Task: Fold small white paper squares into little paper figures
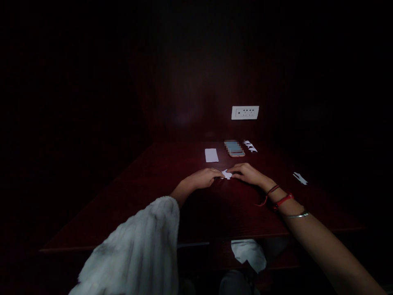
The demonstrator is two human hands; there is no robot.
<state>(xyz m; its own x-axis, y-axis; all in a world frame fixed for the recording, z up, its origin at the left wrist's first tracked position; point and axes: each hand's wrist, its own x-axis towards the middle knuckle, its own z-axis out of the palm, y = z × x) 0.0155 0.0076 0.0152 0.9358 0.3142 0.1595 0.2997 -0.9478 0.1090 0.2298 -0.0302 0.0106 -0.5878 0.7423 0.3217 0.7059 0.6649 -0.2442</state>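
Note:
A small white paper cutout with an irregular outline lies on the dark red table between my two hands. From the left, my left hand reaches it with fingers close together, their tips at its left edge; a ring shows on one finger. My right hand lies low over the table on the other side. Its thumb and index finger are apart, with their tips touching or very near the cutout's right edge. Just beyond the hands is a white rectangular sheet of paper.
A phone, partly pixelated, lies behind my right hand. White paper scraps are beside it, and more cut strips lie farther right. A white socket panel is on the back wall. Below the table hangs pale crumpled material.

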